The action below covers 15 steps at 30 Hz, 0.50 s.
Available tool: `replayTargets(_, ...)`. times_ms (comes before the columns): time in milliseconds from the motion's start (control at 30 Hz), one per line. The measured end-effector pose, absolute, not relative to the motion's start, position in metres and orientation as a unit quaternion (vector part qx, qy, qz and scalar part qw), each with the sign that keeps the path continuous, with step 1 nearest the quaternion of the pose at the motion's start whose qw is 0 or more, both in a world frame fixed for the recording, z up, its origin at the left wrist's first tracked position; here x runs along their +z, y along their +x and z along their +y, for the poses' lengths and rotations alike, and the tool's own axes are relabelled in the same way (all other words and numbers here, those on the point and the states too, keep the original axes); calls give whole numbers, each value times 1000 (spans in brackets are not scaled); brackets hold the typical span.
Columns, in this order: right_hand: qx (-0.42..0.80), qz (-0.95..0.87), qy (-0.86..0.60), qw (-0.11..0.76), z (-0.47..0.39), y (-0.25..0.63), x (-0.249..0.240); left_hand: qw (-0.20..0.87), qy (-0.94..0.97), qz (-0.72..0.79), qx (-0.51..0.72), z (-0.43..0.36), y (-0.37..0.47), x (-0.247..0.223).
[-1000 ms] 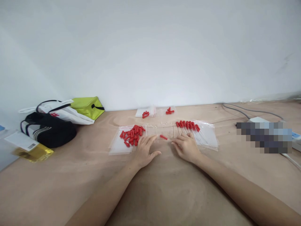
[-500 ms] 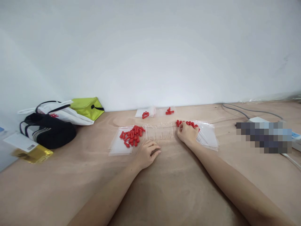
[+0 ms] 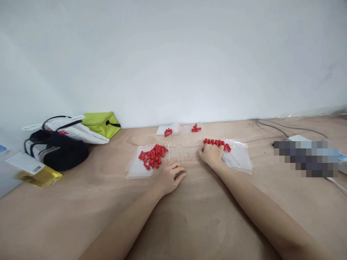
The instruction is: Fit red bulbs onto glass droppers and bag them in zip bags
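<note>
My left hand rests on the table just in front of the glass dropper tubes, fingers loosely bent, thumb apart, holding nothing. A loose pile of red rubber dropper bulbs lies beyond it to the left, on clear zip bags. At the right end of the tubes, my right hand is closed with its fingertips pointing down; whatever they pinch is hidden. Just past its knuckles, a row of red dropper bulbs lies side by side, next to a fanned stack of zip bags.
At the back are small bags with red bulbs and more bulbs. A black bag, a lime-green bag and a yellow packet stand left. Grey cables and a blurred-out object lie right.
My right hand has shifted left and slightly toward me, from over the row of red bulbs to the end of the tubes. More of the row shows. My left hand stays put.
</note>
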State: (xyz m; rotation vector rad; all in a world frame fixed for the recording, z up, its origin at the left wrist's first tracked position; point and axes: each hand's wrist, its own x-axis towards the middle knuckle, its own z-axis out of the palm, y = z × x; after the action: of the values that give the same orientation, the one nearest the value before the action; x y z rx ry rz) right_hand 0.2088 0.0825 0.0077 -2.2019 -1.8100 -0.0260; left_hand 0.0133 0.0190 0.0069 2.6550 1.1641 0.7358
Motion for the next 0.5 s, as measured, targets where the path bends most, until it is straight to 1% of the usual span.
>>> replayTargets(167,-16,-633,-764,122,87,205,8,54,875,408,255,17,15,7)
replayTargets(300,-12,-641,-760,109,88,204,7,-11,823,476,309,25,8,10)
replayTargets(433,-47,-647,-749,132,82,206,5,-65,735,577,350,48,-23,20)
replayTargets(500,-81,-651,-737,162,76,208,5,-76,667,657,342,60,-46,25)
